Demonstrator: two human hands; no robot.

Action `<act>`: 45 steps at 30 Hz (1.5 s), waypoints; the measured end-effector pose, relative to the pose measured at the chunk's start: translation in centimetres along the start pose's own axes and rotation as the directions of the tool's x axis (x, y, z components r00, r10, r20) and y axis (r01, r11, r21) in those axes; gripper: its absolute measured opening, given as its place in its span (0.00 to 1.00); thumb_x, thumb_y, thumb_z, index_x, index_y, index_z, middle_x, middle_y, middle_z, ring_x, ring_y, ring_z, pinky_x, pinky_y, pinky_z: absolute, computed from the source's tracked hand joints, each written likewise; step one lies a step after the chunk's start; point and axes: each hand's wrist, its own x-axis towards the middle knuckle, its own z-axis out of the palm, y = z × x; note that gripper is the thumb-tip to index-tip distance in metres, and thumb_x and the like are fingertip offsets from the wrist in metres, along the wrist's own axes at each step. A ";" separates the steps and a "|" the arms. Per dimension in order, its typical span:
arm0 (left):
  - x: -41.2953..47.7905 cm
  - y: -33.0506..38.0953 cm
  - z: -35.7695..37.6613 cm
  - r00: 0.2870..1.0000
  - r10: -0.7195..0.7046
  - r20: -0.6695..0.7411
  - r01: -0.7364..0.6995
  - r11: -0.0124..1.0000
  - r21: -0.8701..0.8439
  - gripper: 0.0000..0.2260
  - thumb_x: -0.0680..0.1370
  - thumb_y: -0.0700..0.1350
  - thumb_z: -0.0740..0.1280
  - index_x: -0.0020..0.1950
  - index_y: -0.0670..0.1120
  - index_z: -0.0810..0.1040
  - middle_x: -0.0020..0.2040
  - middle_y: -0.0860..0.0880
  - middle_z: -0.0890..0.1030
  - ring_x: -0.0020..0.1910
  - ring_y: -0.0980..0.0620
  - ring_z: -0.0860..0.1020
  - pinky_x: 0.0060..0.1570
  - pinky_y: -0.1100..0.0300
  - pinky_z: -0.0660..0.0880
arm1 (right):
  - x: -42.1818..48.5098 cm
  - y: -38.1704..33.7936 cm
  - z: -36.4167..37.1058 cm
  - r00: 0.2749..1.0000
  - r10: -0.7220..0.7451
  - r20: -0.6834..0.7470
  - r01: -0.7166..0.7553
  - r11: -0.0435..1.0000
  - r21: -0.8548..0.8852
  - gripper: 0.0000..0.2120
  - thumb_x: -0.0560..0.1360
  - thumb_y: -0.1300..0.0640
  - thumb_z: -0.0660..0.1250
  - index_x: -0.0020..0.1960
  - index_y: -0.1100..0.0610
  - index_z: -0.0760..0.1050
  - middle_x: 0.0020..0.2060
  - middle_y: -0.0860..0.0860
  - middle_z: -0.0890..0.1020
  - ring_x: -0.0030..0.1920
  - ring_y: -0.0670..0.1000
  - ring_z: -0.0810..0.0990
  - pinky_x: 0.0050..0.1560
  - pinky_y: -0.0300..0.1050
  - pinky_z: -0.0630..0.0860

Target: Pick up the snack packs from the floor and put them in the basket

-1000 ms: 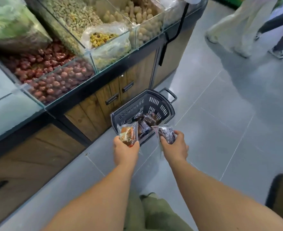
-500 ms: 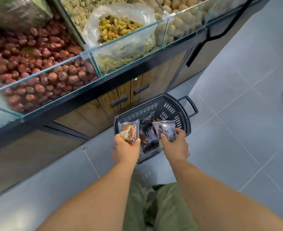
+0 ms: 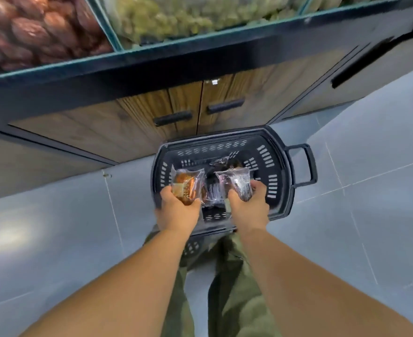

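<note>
A black plastic basket point(image 3: 282, 171) stands on the grey tiled floor against a wooden counter. My left hand point(image 3: 177, 211) grips an orange-brown snack pack point(image 3: 185, 183) in clear wrap over the basket's left side. My right hand point(image 3: 248, 210) holds a dark purple snack pack point(image 3: 238, 182) over the basket's middle. Several dark snack packs point(image 3: 215, 190) lie inside the basket between my hands, partly hidden by them.
A wooden cabinet point(image 3: 181, 110) with two black handles sits right behind the basket. Above it juts a glass display case point(image 3: 152, 27) of red dates and greenish dried goods. Grey floor tiles point(image 3: 370, 190) spread to the right and left. My green trousers point(image 3: 232, 288) fill the bottom.
The view has tilted down and drawn closer to the basket. Both hands, each still holding its pack, have moved from the near rim to over the basket's inside.
</note>
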 end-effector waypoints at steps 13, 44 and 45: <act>12.1 -5.0 11.1 0.986 -0.164 0.001 0.164 0.982 -0.098 0.25 0.70 0.48 0.75 0.56 0.51 0.61 0.52 0.47 0.79 0.52 0.44 0.78 0.45 0.57 0.71 | 13.5 6.7 8.4 0.985 -0.017 0.174 0.044 0.987 -0.153 0.30 0.74 0.45 0.69 0.70 0.48 0.59 0.54 0.50 0.75 0.58 0.55 0.74 0.56 0.47 0.71; 11.5 1.6 7.1 0.999 0.034 -0.033 -0.030 0.994 0.109 0.10 0.78 0.48 0.63 0.57 0.46 0.72 0.51 0.48 0.78 0.49 0.47 0.75 0.46 0.57 0.71 | 12.9 0.9 5.5 0.965 -0.142 0.220 0.194 0.951 -0.241 0.21 0.77 0.55 0.63 0.69 0.57 0.66 0.64 0.58 0.68 0.61 0.59 0.72 0.64 0.49 0.70; 10.3 2.5 6.1 0.998 0.066 -0.021 -0.064 0.991 0.114 0.09 0.78 0.48 0.62 0.56 0.46 0.74 0.49 0.48 0.78 0.47 0.48 0.75 0.44 0.59 0.70 | 11.9 0.1 4.7 0.963 -0.148 0.224 0.201 0.949 -0.241 0.21 0.77 0.55 0.63 0.69 0.57 0.66 0.64 0.57 0.70 0.61 0.58 0.73 0.64 0.51 0.70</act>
